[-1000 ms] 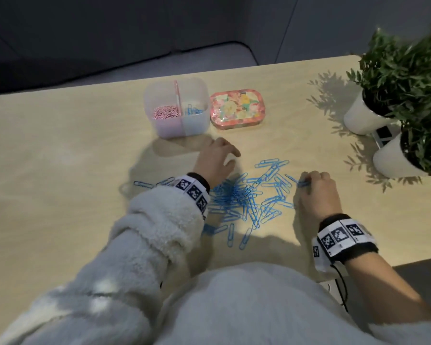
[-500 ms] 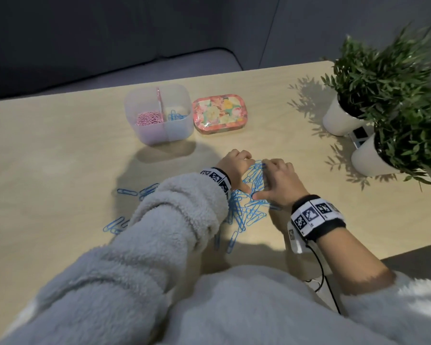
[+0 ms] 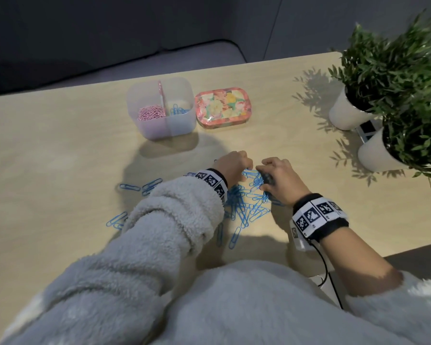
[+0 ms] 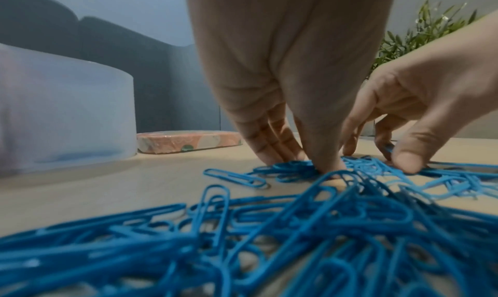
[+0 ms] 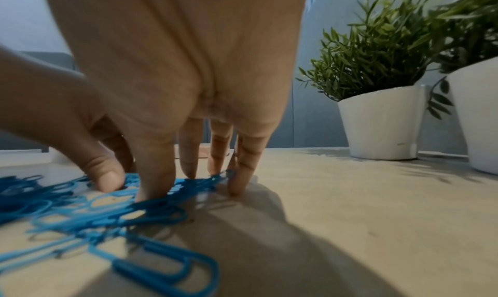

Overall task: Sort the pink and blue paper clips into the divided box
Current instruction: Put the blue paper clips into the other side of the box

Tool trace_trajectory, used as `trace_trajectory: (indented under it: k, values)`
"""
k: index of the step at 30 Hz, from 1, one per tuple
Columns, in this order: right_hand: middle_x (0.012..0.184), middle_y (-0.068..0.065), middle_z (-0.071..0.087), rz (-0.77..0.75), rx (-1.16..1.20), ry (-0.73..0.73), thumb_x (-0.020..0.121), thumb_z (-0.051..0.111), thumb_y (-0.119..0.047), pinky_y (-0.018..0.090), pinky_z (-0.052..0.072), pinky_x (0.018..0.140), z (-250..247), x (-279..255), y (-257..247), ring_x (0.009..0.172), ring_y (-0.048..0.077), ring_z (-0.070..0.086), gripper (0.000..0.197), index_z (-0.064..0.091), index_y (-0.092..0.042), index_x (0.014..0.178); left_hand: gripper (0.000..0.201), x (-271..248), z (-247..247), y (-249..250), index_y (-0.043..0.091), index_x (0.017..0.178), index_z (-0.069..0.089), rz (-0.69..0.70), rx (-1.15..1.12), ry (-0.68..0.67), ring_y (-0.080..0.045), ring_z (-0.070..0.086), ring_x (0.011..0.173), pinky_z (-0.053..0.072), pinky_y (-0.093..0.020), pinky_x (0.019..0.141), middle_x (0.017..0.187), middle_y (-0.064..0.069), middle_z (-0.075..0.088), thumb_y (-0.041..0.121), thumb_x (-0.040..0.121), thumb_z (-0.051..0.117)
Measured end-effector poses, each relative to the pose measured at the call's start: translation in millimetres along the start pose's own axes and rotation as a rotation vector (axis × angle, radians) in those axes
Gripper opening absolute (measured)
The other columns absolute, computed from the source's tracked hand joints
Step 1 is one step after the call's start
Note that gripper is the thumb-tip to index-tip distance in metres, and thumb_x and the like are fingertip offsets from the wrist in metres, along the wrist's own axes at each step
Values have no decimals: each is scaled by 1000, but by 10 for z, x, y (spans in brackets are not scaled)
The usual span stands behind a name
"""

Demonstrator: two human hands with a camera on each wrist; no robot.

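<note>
A heap of blue paper clips (image 3: pixel 244 205) lies on the wooden table in front of me. My left hand (image 3: pixel 245 170) and right hand (image 3: pixel 260 176) meet at its far edge, knuckles up. The left hand's fingers (image 4: pixel 269 150) and thumb pinch a bunch of clips against the table. The right hand's thumb and fingers (image 5: pixel 188 169) close on clips (image 5: pixel 107 205) too. The clear divided box (image 3: pixel 159 130) stands beyond, with pink clips (image 3: pixel 151 113) in its left half and a few blue clips (image 3: pixel 178 110) in its right half. Stray blue clips (image 3: pixel 135 188) lie to the left.
A floral tin (image 3: pixel 222 108) sits right of the box. Two potted plants in white pots (image 3: pixel 346 115) (image 3: pixel 378 155) stand at the right, a small dark device (image 3: pixel 366 129) between them. The table's near edge (image 3: pixel 408 247) runs close by my right forearm.
My hands were apart on either side of the pile; they have come together at its far edge, drawing the scattered clips into a tighter heap.
</note>
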State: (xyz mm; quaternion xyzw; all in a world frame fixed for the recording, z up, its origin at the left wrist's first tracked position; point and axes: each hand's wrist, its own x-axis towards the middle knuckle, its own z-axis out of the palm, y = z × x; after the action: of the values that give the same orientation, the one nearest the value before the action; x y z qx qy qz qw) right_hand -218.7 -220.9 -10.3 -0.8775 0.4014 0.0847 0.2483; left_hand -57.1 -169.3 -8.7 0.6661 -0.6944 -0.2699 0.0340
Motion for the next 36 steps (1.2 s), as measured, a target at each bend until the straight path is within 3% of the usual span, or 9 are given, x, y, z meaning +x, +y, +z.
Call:
trace_trajectory:
  k: [7, 14, 18, 21, 25, 28, 30, 34, 36]
  values:
    - [96, 15, 60, -15, 104, 113, 79, 64, -3, 28, 30, 74, 33, -18, -78, 96, 31, 54, 11, 64, -3, 90, 28, -63, -5, -59, 5, 115, 57, -80, 17, -16, -32, 50, 112, 40, -39, 94, 119, -17, 54, 6, 87, 54]
    - [75, 10, 54, -68, 27, 38, 80, 58, 0, 31, 31, 69, -88, 60, -161, 83, 30, 55, 9, 58, -6, 73, 24, -221, -29, -203, 7, 107, 59, -127, 21, 4, -32, 54, 107, 41, -38, 90, 114, -15, 56, 3, 83, 55]
    - [70, 14, 61, -65, 222, 135, 77, 62, 0, 30, 43, 67, -389, 258, -366, 64, 19, 54, 16, 60, -15, 70, 23, -352, -58, -289, 6, 109, 59, -147, 71, -3, -33, 55, 107, 43, -39, 89, 116, -16, 56, 7, 87, 54]
    - [72, 8, 59, -84, 362, 169, 78, 66, -5, 14, 43, 52, -642, 559, -724, 44, -3, 52, 6, 64, -10, 76, 24, -438, -90, -251, 3, 112, 55, -138, 249, -40, -36, 54, 110, 45, -42, 86, 118, -17, 55, 2, 91, 43]
    - [75, 2, 56, -135, 353, 219, 75, 67, -10, 16, 42, 66, -841, 1058, -1303, 67, 6, 51, 11, 69, 0, 81, 26, -534, -72, -242, 2, 114, 54, -132, 309, -26, -36, 56, 112, 46, -42, 86, 120, -16, 56, -2, 92, 40]
    - [81, 1, 59, -107, 361, 219, 79, 67, -12, 14, 40, 59, -885, 1361, -1613, 77, 13, 52, 13, 71, -2, 87, 27, -587, -104, -282, 4, 115, 55, -169, 220, 22, -35, 58, 110, 47, -42, 85, 119, -15, 58, 0, 91, 42]
    - [83, 4, 62, -79, 376, 199, 80, 68, -12, 24, 46, 69, -856, 1512, -1722, 75, 14, 55, 15, 71, 2, 87, 26, -625, -176, -344, 5, 114, 58, -193, 108, 74, -34, 58, 108, 45, -41, 85, 118, -16, 59, 6, 92, 44]
    - [82, 17, 67, -28, 468, 167, 83, 63, -12, 35, 54, 68, -786, 1587, -1726, 65, 18, 58, 16, 70, 2, 80, 28, -694, -392, -516, 4, 94, 68, -153, -193, 365, -34, 64, 91, 49, -39, 80, 96, -20, 70, 21, 83, 49]
    - [84, 22, 69, -48, 582, 216, 85, 57, -11, 38, 55, 65, -810, 1488, -1645, 66, 22, 60, 21, 69, 5, 81, 18, -687, -553, -599, 6, 89, 70, -207, -300, 507, -30, 65, 87, 45, -31, 77, 92, -16, 72, 14, 83, 54]
